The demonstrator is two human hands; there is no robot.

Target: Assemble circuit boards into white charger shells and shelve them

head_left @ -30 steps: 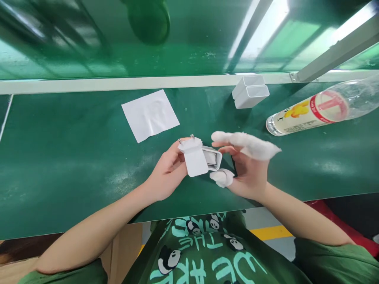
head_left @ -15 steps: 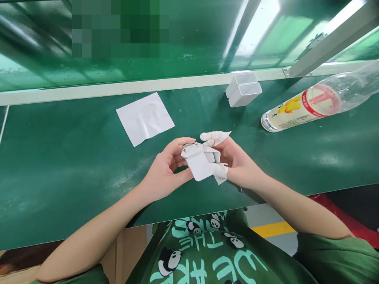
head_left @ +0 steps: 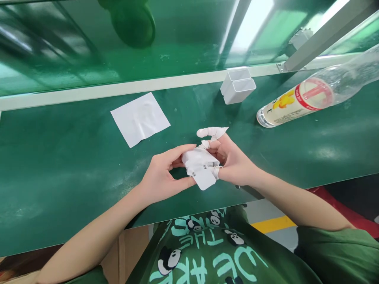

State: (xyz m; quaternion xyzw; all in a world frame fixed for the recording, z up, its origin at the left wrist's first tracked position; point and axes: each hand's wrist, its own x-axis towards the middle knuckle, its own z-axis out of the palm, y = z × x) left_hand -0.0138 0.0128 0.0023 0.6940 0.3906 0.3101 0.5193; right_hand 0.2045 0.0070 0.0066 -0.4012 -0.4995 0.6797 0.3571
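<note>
Between both hands is a small white case (head_left: 199,159) with a flap at its lower end and two round metal studs on its face. My left hand (head_left: 166,169) grips its left side, with the fingers at the upper edge and the thumb below. My right hand (head_left: 232,161) holds the right side. White finger cots (head_left: 211,132) cover some of its fingertips, and one covered finger sticks out above the case. The right fingers partly hide the case's right end.
A white paper sheet (head_left: 140,119) lies flat on the green table (head_left: 74,169), beyond my left hand. Two joined white open boxes (head_left: 238,86) stand by the back rail (head_left: 124,89). A clear plastic bottle (head_left: 296,100) with a fruit label is at the right.
The white case has been turned in my hands, so its two studs now face up near the lower flap instead of at the upper edge. Both hands keep their grip.
</note>
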